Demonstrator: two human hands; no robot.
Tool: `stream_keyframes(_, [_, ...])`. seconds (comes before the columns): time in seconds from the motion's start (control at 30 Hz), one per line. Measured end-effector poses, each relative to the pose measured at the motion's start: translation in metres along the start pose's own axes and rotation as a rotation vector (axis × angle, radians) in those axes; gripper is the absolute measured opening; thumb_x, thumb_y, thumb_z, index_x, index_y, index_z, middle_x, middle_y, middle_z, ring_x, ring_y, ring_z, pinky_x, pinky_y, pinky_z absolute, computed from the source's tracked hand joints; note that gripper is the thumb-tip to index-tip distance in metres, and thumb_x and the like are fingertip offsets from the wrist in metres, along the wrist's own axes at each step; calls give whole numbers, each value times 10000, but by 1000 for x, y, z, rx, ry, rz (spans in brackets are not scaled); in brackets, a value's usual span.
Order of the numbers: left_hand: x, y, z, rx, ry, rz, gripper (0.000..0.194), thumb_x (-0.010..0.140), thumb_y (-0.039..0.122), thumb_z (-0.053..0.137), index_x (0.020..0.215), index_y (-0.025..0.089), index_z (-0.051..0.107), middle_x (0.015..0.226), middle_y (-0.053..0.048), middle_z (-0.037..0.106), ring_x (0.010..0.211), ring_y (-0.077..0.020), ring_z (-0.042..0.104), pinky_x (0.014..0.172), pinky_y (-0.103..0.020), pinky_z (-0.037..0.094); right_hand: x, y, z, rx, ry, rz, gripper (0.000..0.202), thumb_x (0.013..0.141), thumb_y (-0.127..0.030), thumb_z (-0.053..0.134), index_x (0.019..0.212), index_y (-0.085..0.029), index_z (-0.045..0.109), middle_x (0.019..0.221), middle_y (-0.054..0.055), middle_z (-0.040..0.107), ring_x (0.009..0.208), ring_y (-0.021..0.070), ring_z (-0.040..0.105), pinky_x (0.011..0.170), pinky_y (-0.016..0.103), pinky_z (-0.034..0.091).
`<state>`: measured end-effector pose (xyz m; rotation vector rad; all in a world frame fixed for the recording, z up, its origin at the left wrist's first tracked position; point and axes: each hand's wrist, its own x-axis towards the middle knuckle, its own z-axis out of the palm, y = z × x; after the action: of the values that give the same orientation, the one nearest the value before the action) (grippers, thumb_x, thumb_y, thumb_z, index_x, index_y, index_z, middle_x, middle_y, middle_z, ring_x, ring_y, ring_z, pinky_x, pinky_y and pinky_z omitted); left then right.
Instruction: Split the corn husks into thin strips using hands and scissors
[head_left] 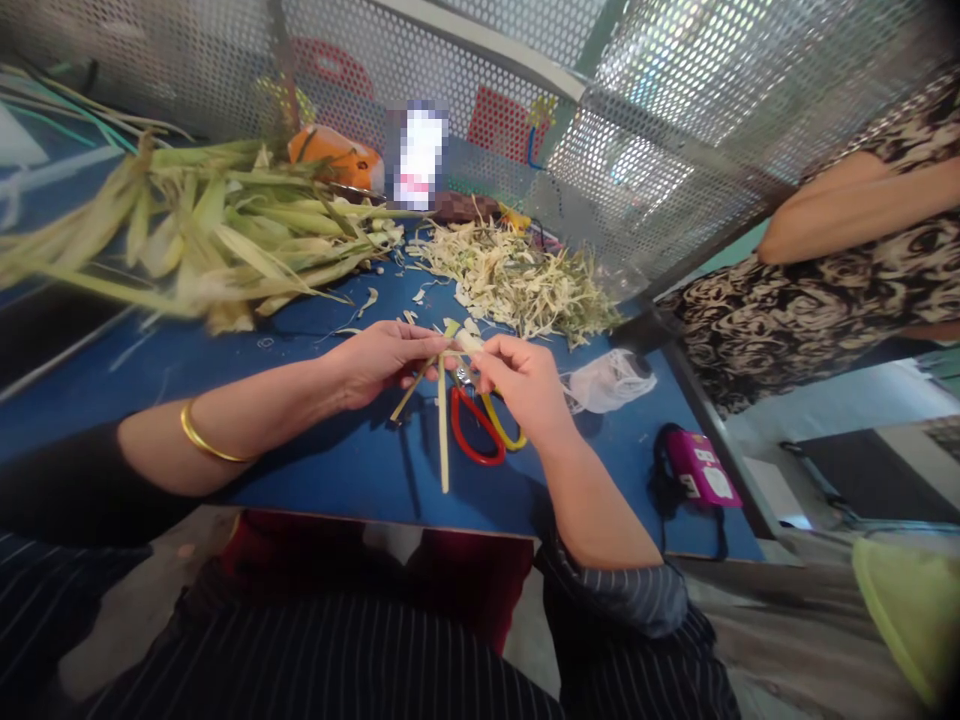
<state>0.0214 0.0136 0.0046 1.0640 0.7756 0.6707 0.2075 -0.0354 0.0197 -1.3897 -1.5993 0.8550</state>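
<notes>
My left hand [382, 358], with a gold bangle at its wrist, is closed on narrow corn husk strips [443, 440]. One pale strip hangs straight down and a darker one slants to the left. Close beside it, my right hand [529, 385] pinches a short pale piece of husk [469, 343], its fingertips almost meeting the left ones. Below the hands lie scissors [486, 459] with one red and one yellow handle, their blades partly covered by my fingers. Whether both hands grip one joined piece, I cannot tell.
Long husk leaves [217, 225] are piled on the blue table [315, 470] at left. A heap of shredded husk [517, 275] lies behind my hands. A clear plastic bag [611, 382] and a magenta box [701, 468] stand at right. A person [840, 260] is beyond the right edge.
</notes>
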Motion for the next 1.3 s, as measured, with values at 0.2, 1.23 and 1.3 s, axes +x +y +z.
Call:
stream_keyframes(0.2, [-1,0,2,43,-13,14,186,778,288,697,782,103,723,768,-66,662,542,-56,481,394,-161,265,3,-1,0,79,-71,26,233,820,-263,605,608,-170,576,488,-43,560,488,85,489,557,250,383])
stream_keyframes(1.23, [-1,2,3,-98,-64,-33,163,807,243,676,752,92,702,712,-59,633,534,-61,480,379,-151,279,4,5,1,261,-41,52,210,807,-269,599,617,-181,587,452,-60,474,469,78,436,535,231,384])
stream_keyframes(1.3, [-1,2,3,-110,-72,-40,162,811,233,670,754,85,702,709,-60,623,535,-61,478,376,-146,282,3,4,1,211,-29,44,211,809,-264,594,616,-180,575,456,-59,474,470,79,443,526,229,377])
